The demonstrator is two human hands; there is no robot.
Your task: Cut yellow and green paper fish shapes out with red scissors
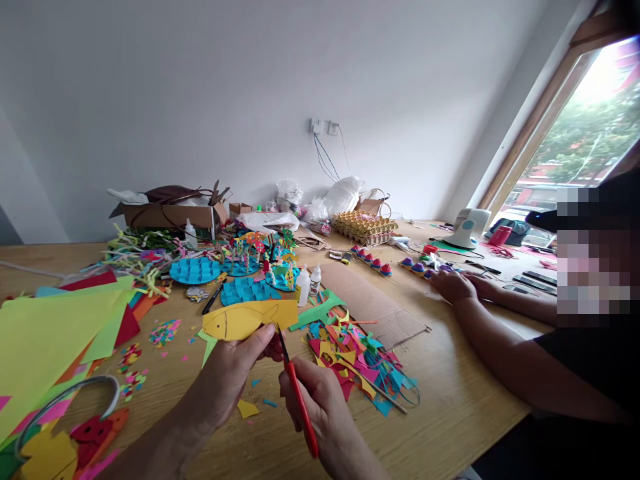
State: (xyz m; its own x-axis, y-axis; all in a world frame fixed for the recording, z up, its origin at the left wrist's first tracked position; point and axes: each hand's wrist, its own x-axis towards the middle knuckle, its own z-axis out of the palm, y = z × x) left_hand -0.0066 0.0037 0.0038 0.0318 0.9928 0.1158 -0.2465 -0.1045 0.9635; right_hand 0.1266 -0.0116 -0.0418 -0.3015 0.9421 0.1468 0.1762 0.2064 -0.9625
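My left hand (pixel 240 363) pinches the lower edge of a yellow paper strip (pixel 250 319), on which a fish outline with an eye is drawn in dark line. In my right hand (pixel 320 403) is a pair of scissors (pixel 299 400) with red handles. Its blades point up and meet the paper's lower edge near the drawn tail, close to my left fingertips. Below the paper, a small yellow scrap (pixel 248 409) lies on the wooden table (pixel 210 460).
Paper scraps (pixel 350 360) are heaped right of my hands, beside a cardboard sheet (pixel 373 300). Glue bottles (pixel 303 285) stand behind the yellow paper. Coloured sheets (pixel 55 340) cover the left side. At right, another person's hands (pixel 455 287) work near painted egg-carton cups (pixel 420 268).
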